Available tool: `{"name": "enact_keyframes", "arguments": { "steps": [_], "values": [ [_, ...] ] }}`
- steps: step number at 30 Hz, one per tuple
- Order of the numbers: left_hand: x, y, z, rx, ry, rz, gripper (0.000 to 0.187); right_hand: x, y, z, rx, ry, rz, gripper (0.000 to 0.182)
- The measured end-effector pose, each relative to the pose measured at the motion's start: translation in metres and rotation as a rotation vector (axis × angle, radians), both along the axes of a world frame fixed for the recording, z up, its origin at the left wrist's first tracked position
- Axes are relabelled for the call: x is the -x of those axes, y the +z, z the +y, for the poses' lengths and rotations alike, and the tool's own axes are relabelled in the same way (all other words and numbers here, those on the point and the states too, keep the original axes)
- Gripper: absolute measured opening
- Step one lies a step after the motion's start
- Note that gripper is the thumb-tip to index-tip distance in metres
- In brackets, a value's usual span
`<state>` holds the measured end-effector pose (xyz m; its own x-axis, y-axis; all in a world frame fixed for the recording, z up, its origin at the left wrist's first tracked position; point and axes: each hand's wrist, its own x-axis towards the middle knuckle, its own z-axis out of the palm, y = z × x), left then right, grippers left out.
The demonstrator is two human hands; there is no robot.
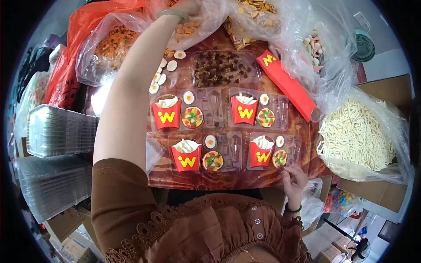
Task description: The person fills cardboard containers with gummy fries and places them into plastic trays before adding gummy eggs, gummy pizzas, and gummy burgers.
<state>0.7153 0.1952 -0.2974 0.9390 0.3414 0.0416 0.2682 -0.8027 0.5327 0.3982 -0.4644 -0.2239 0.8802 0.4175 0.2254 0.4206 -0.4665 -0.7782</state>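
Observation:
My left hand (187, 6) reaches to the far edge, over a clear bag of orange gummies (186, 30); its fingers are cut off by the frame's top. At the table's front right, my right hand (295, 179) is loosely curled, thumb and fingers apart, with nothing visible in it. It is nearest a clear tray (290, 151) with a red fries box (262, 153), a fried-egg gummy (280, 141) and a pizza gummy (280, 158). Several such trays, like the upper-left tray (213, 98), hold the same three items.
Brown cola-coloured gummies (221, 70) lie in a clear tray behind. Loose egg gummies (162, 79) sit beside my left forearm. A stack of red boxes (287, 85) lies at right, near a bag of white gummy strips (357, 136). Clear tray stacks (61, 131) stand at left.

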Motion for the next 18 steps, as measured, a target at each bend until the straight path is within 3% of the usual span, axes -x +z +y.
{"name": "enact_keyframes", "arguments": {
  "steps": [2,9,16,18],
  "values": [
    [-0.002,0.01,-0.012,0.087,0.081,-0.059,0.023,-0.006,0.0,0.008,-0.07,0.15,-0.085,0.014],
    [0.025,0.044,-0.053,0.411,0.365,-0.294,0.022,0.008,-0.004,-0.003,-0.02,0.063,0.03,0.014],
    [0.057,0.114,-0.106,0.739,0.661,-0.609,0.023,0.007,-0.004,0.003,-0.033,0.073,-0.014,0.01],
    [0.073,0.131,-0.109,0.824,0.738,-0.697,0.024,0.008,0.001,0.005,-0.062,0.038,0.088,0.009]
  ]
}}
